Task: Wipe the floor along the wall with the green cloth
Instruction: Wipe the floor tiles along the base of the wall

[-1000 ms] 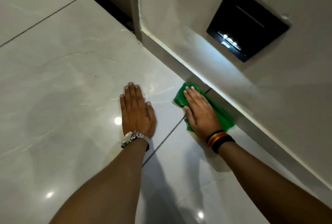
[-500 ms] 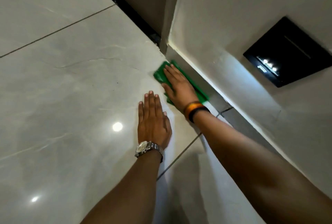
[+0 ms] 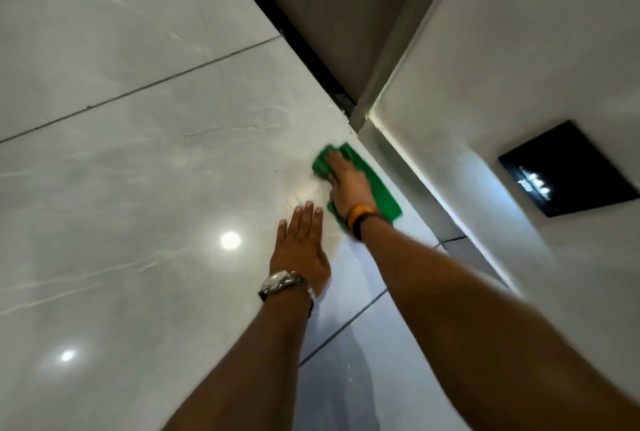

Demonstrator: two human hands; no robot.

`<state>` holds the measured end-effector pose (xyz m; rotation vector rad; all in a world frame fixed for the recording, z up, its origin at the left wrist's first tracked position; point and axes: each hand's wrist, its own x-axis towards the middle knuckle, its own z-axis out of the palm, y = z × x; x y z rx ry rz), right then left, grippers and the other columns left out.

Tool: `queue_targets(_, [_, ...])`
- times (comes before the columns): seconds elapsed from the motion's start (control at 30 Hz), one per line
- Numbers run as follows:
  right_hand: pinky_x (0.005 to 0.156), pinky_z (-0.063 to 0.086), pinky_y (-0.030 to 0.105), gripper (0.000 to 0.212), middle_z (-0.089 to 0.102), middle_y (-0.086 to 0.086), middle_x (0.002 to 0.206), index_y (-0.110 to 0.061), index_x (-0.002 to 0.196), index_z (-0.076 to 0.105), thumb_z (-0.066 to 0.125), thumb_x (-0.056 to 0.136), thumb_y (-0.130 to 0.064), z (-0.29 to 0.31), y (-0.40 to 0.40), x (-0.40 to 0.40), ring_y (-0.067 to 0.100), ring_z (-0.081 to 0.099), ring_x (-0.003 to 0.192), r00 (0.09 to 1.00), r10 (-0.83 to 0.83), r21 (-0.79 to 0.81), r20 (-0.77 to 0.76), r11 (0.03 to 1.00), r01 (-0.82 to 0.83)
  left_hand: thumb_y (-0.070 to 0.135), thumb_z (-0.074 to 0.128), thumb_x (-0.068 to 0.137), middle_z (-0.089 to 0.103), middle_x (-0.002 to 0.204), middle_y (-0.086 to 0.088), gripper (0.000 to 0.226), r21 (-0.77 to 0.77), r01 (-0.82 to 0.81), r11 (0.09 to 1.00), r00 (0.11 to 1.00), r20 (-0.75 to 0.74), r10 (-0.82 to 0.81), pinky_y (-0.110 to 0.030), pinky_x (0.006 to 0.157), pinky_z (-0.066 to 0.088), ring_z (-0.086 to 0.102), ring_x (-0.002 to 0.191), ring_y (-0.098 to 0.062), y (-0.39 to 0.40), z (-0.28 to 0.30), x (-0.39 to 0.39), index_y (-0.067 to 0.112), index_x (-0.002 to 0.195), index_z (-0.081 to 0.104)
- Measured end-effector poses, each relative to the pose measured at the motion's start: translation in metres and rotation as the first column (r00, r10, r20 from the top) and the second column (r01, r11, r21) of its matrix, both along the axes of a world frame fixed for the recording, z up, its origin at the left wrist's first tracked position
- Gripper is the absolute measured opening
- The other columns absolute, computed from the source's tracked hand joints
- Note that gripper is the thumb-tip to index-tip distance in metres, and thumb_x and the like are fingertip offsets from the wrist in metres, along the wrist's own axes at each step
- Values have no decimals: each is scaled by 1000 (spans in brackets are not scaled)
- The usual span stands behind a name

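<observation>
Green cloth [image 3: 379, 185] flat on the floor [image 3: 138, 188], just beside the wall [image 3: 433, 140], long axis along its base, far end near the corner. Right hand [image 3: 349, 185] spread flat, pressing it down. Left hand [image 3: 299, 247] open, palm on tile, nearer, holding nothing.

Floor [image 3: 138, 188]: glossy polished tiles with faint marble veining, mirroring lamps. Green cloth [image 3: 379, 188]: soft matt fabric. Wall [image 3: 519, 50]: matt, smooth plaster. Wall panel [image 3: 568, 167]: black, glossy. Wristwatch [image 3: 282, 282]: shiny metal band on the left wrist.
</observation>
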<state>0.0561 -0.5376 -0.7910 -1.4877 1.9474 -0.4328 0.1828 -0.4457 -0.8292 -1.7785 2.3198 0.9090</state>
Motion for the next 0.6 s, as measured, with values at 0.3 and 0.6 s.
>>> queue_targets(0.3, [107, 52, 39, 29, 72, 15, 122, -12, 125, 70, 57, 100, -6, 116, 189, 9, 35, 66, 116, 746, -630, 397, 214, 754, 523, 44, 7, 99, 19, 174, -16, 78, 43, -169, 985, 980, -98, 173, -28, 129, -9, 22, 162, -31, 114, 136, 102, 6, 166, 24])
queue_targets(0.6, [98, 57, 55, 21, 76, 19, 117, -11, 118, 73, 60, 101, -13, 428, 169, 56, 40, 71, 108, 370, -653, 357, 661, 707, 610, 42, 18, 110, 0, 177, 0, 65, -204, -280, 938, 929, -305, 211, -26, 131, -6, -8, 163, -5, 88, 424, 129, 19, 169, 5])
